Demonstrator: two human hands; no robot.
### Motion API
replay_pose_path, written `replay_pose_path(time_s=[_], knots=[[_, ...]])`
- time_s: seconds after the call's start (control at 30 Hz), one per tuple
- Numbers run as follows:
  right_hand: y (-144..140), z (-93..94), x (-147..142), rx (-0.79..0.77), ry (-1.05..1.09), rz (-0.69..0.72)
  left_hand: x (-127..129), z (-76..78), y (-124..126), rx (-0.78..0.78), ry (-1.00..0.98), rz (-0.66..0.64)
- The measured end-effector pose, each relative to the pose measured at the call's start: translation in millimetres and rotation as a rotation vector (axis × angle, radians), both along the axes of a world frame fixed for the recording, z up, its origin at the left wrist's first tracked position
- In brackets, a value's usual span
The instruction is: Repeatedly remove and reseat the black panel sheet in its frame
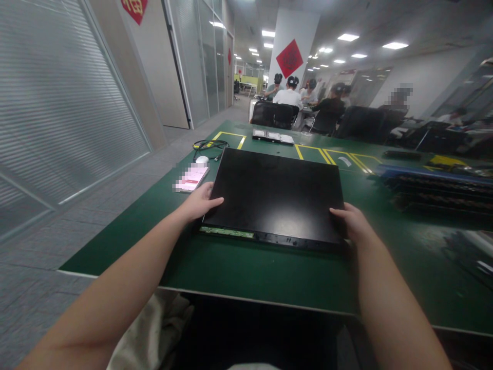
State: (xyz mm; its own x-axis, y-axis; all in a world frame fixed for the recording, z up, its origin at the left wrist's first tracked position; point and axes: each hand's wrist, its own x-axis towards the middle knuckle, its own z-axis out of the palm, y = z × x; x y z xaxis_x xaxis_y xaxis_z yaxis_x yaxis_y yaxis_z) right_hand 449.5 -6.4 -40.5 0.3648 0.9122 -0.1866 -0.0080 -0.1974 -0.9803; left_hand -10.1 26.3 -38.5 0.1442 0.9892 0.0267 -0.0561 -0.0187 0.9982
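Left hand (pixel 198 204) and right hand (pixel 352 222) are each taking a clamped grip on the near corners of a flat black panel (pixel 275 192) lying on the green bench (pixel 246 267).

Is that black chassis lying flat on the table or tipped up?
Flat: the black chassis rests on the green table, left hand and right hand at its near corners.

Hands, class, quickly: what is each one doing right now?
Left hand: open, gripping the near left corner of the black panel.
Right hand: open, gripping the panel's near right corner.
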Motion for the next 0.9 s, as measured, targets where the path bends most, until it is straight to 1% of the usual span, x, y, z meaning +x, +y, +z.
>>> replay_pose_path(time_s=[0.17,0.33,0.57,0.77,0.9], knots=[[-0.2,-0.4,-0.5,0.002,-0.004,0.001,-1.1,-0.8,-0.1,-0.021,-0.002,-0.005],[-0.6,0.7,-1.8,-0.015,0.009,-0.013,-0.5,0.2,-0.7,-0.051,0.013,0.017],[-1.8,2.4,-3.7,-0.011,0.002,-0.029,-0.4,1.9,-1.2,-0.015,0.007,-0.014],[0.6,-2.4,0.8,0.017,-0.009,-0.002,0.1,1.7,-1.3,-0.018,0.016,0.0],[0.3,-1.1,-0.5,0.008,0.009,-0.015,0.1,0.5,-0.8,-0.016,0.024,0.005]])
